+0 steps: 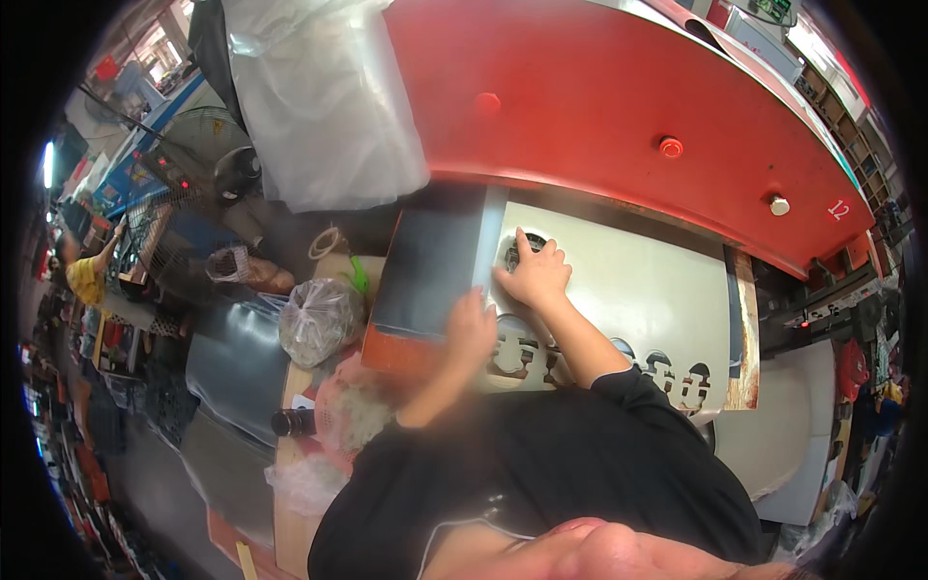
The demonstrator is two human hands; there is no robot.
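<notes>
A pale cream sheet (648, 280) lies flat under the red machine, with several shaped cut-outs along its near edge. My right hand (538, 277) reaches over the sheet, fingers spread, resting on a small dark oval ring (536, 240) that looks like a cutting die. The index finger stretches across it, and the hand hides part of it. My left hand (471, 333) hovers or rests at the sheet's left edge, smeared by motion, so its grip is unclear. Beside that hand lies a dark flat board (425, 261) with a pale strip along its right side.
The red machine front (599, 106) with a red button (671, 147) spans the far side. Translucent plastic sheeting (319, 116) hangs at its left. At my left are a filled plastic bag (319, 324), a pink basket (338, 406), a black cylinder (293, 422) and a fan (198, 140).
</notes>
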